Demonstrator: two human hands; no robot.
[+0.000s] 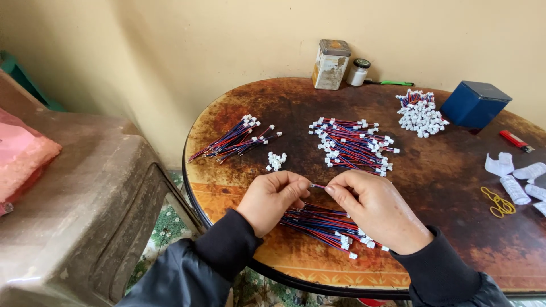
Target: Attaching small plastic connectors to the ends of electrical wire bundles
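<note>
My left hand (273, 199) and my right hand (375, 210) meet at the near edge of a round brown table (443, 182), pinching a thin red and blue wire (317, 186) between their fingertips. Under the hands lies a bundle of red and blue wires with white plugs (327, 225). A small heap of loose white plugs (276, 161) sits just beyond my left hand. Further back lie two more wire piles, one on the left (233, 140) and a larger one in the middle (352, 145).
At the back stand a rusty tin (330, 63), a small jar (359, 72), a green tool (396, 83), a blue box (475, 103) and a plug-end bundle (420, 112). A red lighter (516, 140), white rolls (515, 189) and yellow rubber bands (499, 203) lie right. A grey plastic chair (79, 193) stands left.
</note>
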